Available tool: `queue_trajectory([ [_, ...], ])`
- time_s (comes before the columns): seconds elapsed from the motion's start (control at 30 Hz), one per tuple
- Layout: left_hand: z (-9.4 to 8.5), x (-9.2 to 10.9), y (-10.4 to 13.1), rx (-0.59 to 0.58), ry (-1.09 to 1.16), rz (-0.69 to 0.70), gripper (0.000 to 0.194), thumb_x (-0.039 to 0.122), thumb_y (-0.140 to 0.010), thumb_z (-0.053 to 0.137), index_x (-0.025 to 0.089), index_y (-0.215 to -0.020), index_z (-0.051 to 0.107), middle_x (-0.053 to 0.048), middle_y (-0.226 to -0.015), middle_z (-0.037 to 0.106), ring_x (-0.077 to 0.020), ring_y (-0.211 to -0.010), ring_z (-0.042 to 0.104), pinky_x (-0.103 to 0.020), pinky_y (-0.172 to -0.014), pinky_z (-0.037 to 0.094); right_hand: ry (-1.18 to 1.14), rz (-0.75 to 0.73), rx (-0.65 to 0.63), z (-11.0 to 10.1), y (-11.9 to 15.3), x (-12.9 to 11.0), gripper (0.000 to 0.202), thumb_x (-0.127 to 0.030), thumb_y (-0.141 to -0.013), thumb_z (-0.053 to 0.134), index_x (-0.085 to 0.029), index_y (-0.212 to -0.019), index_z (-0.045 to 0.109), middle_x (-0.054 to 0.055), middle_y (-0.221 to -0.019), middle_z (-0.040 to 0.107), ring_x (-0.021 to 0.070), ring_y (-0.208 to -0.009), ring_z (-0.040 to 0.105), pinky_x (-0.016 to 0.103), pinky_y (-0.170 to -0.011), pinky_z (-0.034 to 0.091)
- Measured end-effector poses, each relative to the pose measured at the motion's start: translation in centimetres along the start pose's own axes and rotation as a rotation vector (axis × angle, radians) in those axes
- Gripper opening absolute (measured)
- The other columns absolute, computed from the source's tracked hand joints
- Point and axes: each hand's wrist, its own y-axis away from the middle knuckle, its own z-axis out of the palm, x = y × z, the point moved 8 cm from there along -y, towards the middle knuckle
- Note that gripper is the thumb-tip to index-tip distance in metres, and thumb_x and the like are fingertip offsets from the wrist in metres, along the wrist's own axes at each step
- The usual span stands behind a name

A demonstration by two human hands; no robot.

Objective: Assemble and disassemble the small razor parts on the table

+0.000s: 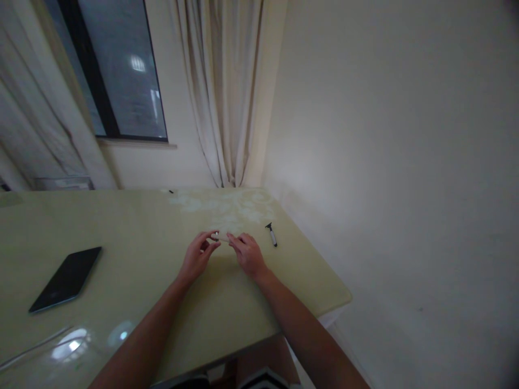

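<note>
Both hands meet over the table, around a small slim object (223, 237) with a pale handle and a short dark, shiny crosspiece at its left end. It looks like a razor, but it is too small to be sure. My right hand (248, 255) pinches the handle end, thumb and fingers closed. At the crosspiece, my left hand (198, 255) has its thumb and fingertips on either side, gripping it. A second razor (272, 235), black and grey, lies on the table just right of my right hand, untouched.
The table (133, 232) has a pale greenish, glossy cover. A dark tablet (67, 280) lies at the left, with a white cable (34, 346) nearer me. A tiny black piece (171, 192) is at the far edge. A wall (385, 189) borders the right side.
</note>
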Motion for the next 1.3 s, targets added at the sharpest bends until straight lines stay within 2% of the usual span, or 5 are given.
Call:
queue_trajectory([
  [0.17,0.2,-0.4,0.2,-0.027,-0.006,-0.008,0.030,0.042,-0.088,0.067,0.021,-0.109,0.072,-0.001,-0.092,0.066,-0.0107,-0.058,0.050,-0.024,-0.056,0.043,0.060,0.101,0.029,-0.3,0.0,1.1,0.036,-0.029,-0.107,0.052,-0.024,-0.140,0.067,0.007,-0.086,0.062,0.0216,-0.084,0.055,0.033,-0.080,0.047],
  [0.33,-0.3,0.1,0.0,-0.013,0.011,-0.026,0.037,0.044,-0.086,0.068,0.020,-0.114,0.071,0.000,-0.083,0.063,-0.0104,-0.057,0.047,-0.023,-0.053,0.038,0.022,-0.011,0.010,-0.1,0.0,0.0,0.038,-0.031,-0.107,0.054,-0.025,-0.143,0.064,0.007,-0.089,0.062,0.0204,-0.087,0.056,0.031,-0.084,0.046],
  [0.53,-1.0,0.3,-0.3,0.037,-0.004,-0.039,0.036,0.045,-0.086,0.068,0.019,-0.110,0.071,0.000,-0.083,0.064,-0.0102,-0.055,0.046,-0.023,-0.051,0.037,0.043,0.133,0.034,-0.3,0.1,2.5,0.033,-0.028,-0.107,0.053,-0.021,-0.134,0.071,0.005,-0.082,0.059,0.0194,-0.080,0.055,0.029,-0.077,0.046],
  [0.7,-0.5,0.2,-0.2,-0.010,0.000,-0.040,0.038,0.047,-0.084,0.069,0.020,-0.111,0.072,0.000,-0.083,0.065,-0.0104,-0.055,0.046,-0.023,-0.051,0.038,-0.043,0.004,0.035,-0.2,0.1,1.1,0.037,-0.032,-0.108,0.052,-0.022,-0.140,0.067,0.006,-0.087,0.061,0.0188,-0.083,0.056,0.028,-0.080,0.047],
  [1.3,-0.9,-0.2,-0.2,0.002,-0.001,-0.058,0.036,0.046,-0.085,0.070,0.020,-0.110,0.072,0.000,-0.082,0.064,-0.0099,-0.054,0.045,-0.023,-0.050,0.036,0.003,0.098,0.008,0.1,0.1,2.6,0.032,-0.030,-0.106,0.056,-0.027,-0.134,0.071,0.005,-0.085,0.062,0.0189,-0.083,0.056,0.029,-0.080,0.047],
])
